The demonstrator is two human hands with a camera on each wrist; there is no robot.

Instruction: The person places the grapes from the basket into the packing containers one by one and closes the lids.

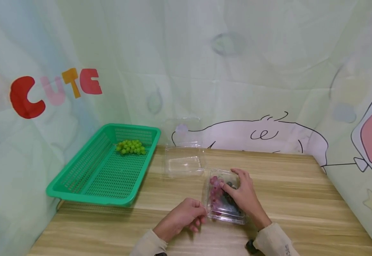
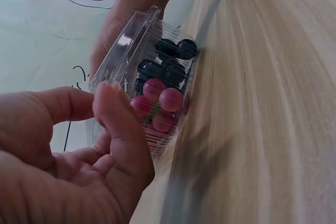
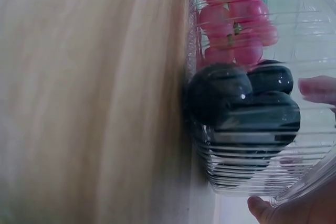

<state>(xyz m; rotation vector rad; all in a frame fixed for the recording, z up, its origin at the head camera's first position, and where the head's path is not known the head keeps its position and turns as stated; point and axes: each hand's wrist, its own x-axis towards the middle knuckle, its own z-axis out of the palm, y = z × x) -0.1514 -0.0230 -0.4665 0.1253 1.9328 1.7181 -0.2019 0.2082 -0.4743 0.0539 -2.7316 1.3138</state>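
Observation:
A clear plastic clamshell box [image 1: 227,218] sits on the table with its lid over the fruit. Inside lie pink-red grapes [image 1: 216,193] on the left and dark, nearly black grapes [image 3: 247,103] on the right. My right hand [image 1: 245,193] grips the box at its right side, thumb on the lid and fingers by the far right edge. My left hand [image 1: 187,215] is at the near left edge, thumb and forefinger pinching the rim [image 2: 105,80]. The thumb partly hides that contact in the left wrist view.
A green plastic basket [image 1: 93,199] stands at the left, holding a bunch of green grapes [image 1: 130,147]. Behind the box, another clear clamshell [image 1: 184,165] stands open against the printed cloth backdrop [image 1: 186,71]. The wooden tabletop [image 1: 301,202] extends to the right.

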